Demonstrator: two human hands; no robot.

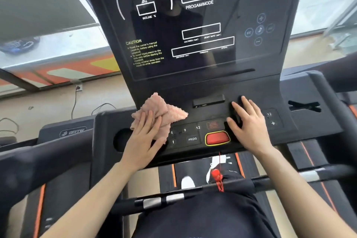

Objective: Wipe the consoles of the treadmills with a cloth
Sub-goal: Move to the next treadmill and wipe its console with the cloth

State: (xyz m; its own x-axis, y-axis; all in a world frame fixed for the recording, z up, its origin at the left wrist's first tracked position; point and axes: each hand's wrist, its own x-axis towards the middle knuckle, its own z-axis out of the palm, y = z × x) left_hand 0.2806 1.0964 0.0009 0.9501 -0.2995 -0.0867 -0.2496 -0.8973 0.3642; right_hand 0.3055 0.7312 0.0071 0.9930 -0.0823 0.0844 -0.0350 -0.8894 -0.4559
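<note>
Evidently, we are pressing a crumpled pink terry cloth [160, 110] onto the black treadmill console [212, 91] with our flat left hand [143, 137], splayed empty right hand [249, 127] bracing.

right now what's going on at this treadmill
A person stands at a treadmill and wipes its console. The left hand presses a pink cloth flat onto the left side of the button panel, next to the number keys. The right hand rests flat on the panel, just right of the red button. The display screen above is dark, and a red safety clip hangs on a cord below the button.
</note>
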